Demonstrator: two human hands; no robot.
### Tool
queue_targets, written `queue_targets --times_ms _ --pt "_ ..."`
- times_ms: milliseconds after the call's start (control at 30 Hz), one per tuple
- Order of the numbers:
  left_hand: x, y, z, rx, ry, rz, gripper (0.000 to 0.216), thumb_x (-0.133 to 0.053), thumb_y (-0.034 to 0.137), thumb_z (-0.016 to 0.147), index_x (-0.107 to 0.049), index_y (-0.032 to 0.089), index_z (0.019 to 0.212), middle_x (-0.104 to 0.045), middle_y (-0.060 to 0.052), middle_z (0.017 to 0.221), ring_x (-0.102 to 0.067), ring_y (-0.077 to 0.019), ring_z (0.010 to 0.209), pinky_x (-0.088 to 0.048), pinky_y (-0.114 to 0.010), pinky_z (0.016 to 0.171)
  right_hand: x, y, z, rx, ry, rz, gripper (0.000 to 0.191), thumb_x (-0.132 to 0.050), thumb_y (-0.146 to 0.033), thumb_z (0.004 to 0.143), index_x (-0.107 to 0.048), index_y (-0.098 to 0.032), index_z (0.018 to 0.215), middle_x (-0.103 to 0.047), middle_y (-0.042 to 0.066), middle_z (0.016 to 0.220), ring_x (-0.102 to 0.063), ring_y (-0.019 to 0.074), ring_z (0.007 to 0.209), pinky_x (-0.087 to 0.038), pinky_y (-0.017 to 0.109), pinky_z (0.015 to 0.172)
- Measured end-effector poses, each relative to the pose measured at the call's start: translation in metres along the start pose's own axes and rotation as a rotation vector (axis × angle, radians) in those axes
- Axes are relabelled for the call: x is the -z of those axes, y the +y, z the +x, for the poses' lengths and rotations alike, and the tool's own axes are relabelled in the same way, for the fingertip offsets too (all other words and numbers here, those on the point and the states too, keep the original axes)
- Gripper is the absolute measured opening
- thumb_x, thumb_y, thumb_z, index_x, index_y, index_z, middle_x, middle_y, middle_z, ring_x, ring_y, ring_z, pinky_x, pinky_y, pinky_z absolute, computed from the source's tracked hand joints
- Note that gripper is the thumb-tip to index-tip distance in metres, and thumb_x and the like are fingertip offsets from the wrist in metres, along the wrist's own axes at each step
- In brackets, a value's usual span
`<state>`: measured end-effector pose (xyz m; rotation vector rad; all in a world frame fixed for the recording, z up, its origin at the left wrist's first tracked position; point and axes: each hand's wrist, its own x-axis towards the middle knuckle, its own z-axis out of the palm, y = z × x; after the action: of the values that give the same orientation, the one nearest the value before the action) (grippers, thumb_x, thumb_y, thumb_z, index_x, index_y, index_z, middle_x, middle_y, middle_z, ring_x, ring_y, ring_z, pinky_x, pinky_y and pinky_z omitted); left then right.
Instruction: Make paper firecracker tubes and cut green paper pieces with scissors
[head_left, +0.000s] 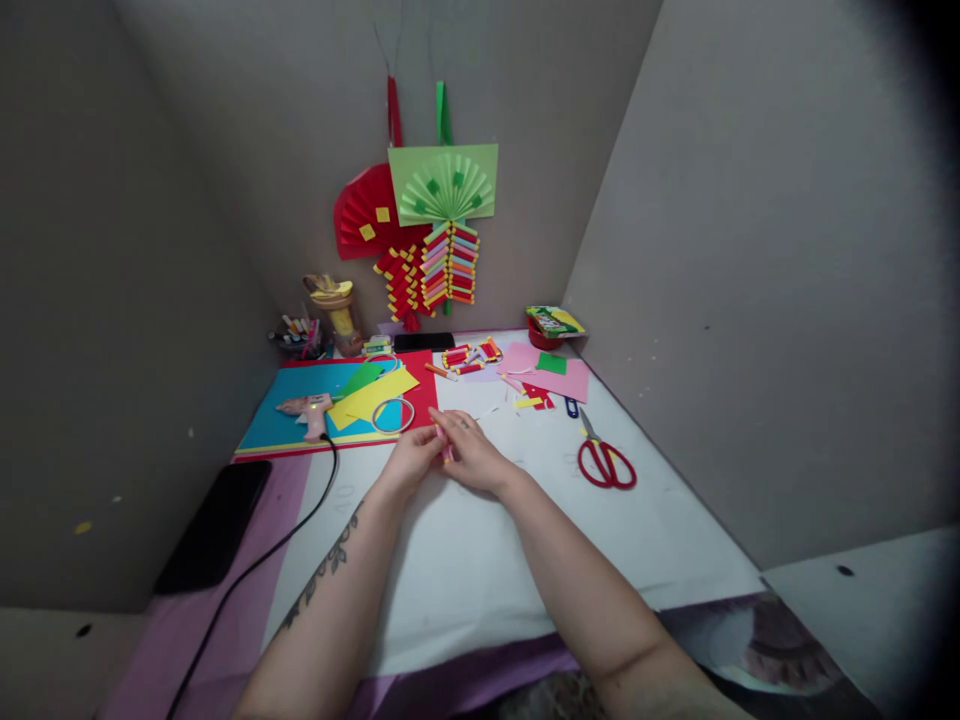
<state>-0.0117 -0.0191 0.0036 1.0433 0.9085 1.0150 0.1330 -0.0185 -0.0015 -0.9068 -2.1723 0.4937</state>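
I'm watching the left hand [415,460] and right hand [475,456] pinching a small pink roll [446,449] between them, red-handled scissors [601,449] lying to their right

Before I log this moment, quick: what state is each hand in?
Left hand: closed, holding a small pink roll.
Right hand: closed, holding the same roll.

Grey walls [735,250] around a table [450,580]
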Motion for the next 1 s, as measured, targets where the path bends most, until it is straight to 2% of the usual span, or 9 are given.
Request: queue_targets --times_ms 167,300,567,867,1000 --pt "-0.006 0.002 -0.001 0.021 0.054 -0.117 0.029 -0.075 0.033 0.062 -0.063 0.014 0.081 -0.063 -0.001 0.065 -0.056 -0.0104 0.056 -0.041 -0.021 0.056 -0.001 0.002 0.000 -0.060 0.026 0.059 0.087 -0.056 -0.009 0.065 -0.022 -0.027 0.143 -0.045 0.008 0.132 -0.034 0.0242 0.124 -0.034 0.044 0.103" --pt "-0.010 0.000 0.000 0.037 0.120 -0.191 0.033 -0.078 0.031 0.058 -0.062 0.013 0.080 -0.065 -0.003 0.065 -0.060 -0.0122 0.059 -0.044 -0.022 0.059 0.000 0.001 0.000 -0.078 0.051 0.111 0.085 -0.056 -0.008 0.066 -0.022 -0.025 0.143 -0.046 0.008 0.132 -0.035 0.0225 0.124 -0.034 0.041 0.103" --pt "-0.010 -0.004 0.002 0.032 0.139 -0.142 0.032 -0.076 0.034 0.059 -0.067 0.011 0.078 -0.064 -0.003 0.063 -0.058 -0.0112 0.057 -0.044 -0.022 0.059 -0.003 0.005 0.001 -0.059 0.035 0.115 0.086 -0.055 -0.005 0.065 -0.023 -0.025 0.143 -0.046 0.008 0.133 -0.036 0.0226 0.124 -0.032 0.042 0.104" --pt "-0.008 -0.013 0.007 -0.036 0.199 -0.077 0.016 -0.067 0.026 0.063 -0.064 0.012 0.069 -0.060 -0.001 0.057 -0.052 -0.0093 0.050 -0.039 -0.020 0.051 -0.006 0.010 -0.001 -0.085 -0.005 0.093 0.084 -0.057 -0.008 0.064 -0.028 -0.025 0.141 -0.044 0.010 0.133 -0.033 0.0245 0.127 -0.031 0.044 0.105" --pt "-0.004 -0.012 0.010 -0.022 0.238 -0.118 0.017 -0.066 0.026 0.062 -0.063 0.011 0.070 -0.062 -0.003 0.059 -0.055 -0.0120 0.053 -0.043 -0.023 0.054 0.001 -0.001 0.003 -0.065 0.012 0.087 0.080 -0.059 -0.012 0.064 -0.031 -0.025 0.139 -0.034 0.009 0.142 -0.025 0.0259 0.133 -0.026 0.046 0.108"
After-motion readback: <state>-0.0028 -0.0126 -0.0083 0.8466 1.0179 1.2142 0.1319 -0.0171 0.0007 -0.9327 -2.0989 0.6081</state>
